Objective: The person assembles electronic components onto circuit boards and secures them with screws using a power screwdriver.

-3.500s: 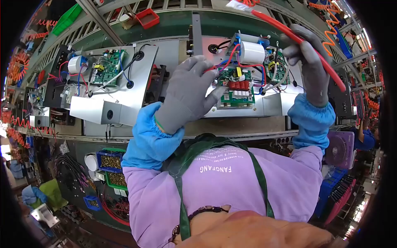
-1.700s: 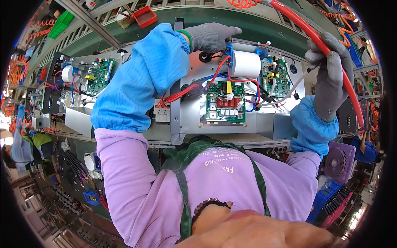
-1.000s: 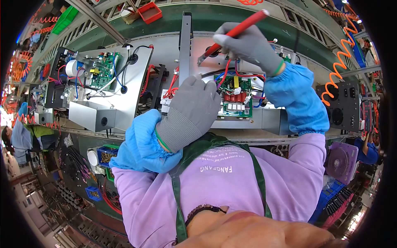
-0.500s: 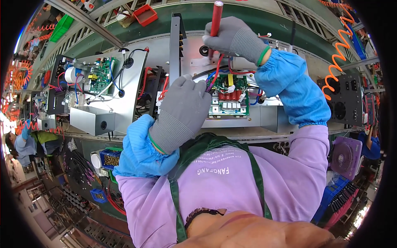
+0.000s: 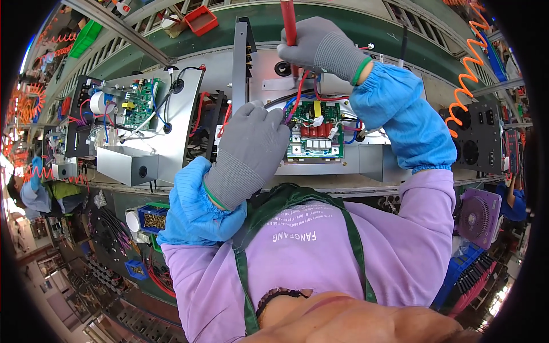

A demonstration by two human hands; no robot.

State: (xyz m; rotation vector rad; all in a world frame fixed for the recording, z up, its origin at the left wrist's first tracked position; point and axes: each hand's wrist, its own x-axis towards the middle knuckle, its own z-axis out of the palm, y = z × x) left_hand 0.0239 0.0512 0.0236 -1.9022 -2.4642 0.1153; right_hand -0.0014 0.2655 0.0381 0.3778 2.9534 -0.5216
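Observation:
My gloved right hand (image 5: 325, 50) is wrapped round a red rod-shaped tool (image 5: 289, 22), held nearly upright above a silver metal chassis (image 5: 269, 63). The tool's lower end comes down beside a black grommet (image 5: 283, 68) and a small flat metal strip (image 5: 277, 84). On the near part of the chassis lies a green circuit board (image 5: 314, 137) with red, blue and purple wires (image 5: 297, 103). At the board's left edge, my gloved left hand (image 5: 249, 146) has its fingers bent and together; their tips are partly hidden beside the wires and a tall grey metal panel (image 5: 240, 63).
A second chassis with its own board (image 5: 143, 103) stands on the left. A black panel with round sockets (image 5: 472, 134) is at the right, under an orange coiled hose (image 5: 462, 74). Nearer lie a blue bin of small metal parts (image 5: 153, 219) and a purple fan (image 5: 479, 217).
My right hand has shifted slightly to the left, and the red tool now leans differently, its upper end reaching the picture's top edge. My left hand has barely moved.

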